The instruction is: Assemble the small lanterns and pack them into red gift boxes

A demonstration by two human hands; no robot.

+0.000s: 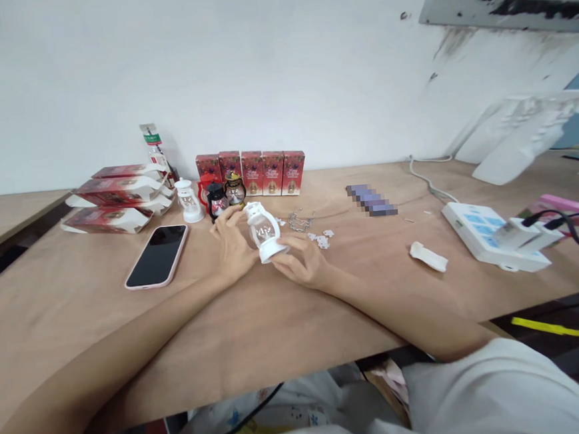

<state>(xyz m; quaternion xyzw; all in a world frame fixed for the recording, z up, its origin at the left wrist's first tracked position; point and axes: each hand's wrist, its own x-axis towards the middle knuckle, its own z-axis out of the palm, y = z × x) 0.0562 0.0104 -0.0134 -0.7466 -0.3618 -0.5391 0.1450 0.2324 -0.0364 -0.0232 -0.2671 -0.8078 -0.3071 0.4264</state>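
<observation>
A small white toy lantern [263,231] is tilted between my two hands above the wooden table [327,307]. My left hand [232,243] curls around its left side, fingers closed against it. My right hand [300,259] grips its base from the right and below. Behind the hands stand another white lantern [188,199], a red one [203,188], a black one [216,199] and a dark gold-trimmed one [234,188]. Small wire pieces [300,221] and white bits [322,240] lie just right of the held lantern.
A row of red boxes [252,173] lines the wall. Flattened red-and-white cartons [118,200] are stacked at left, beside a phone [157,255] lying face up. A white plastic piece [428,257], a white power strip [494,234] with cables and a pink item [572,207] sit at right.
</observation>
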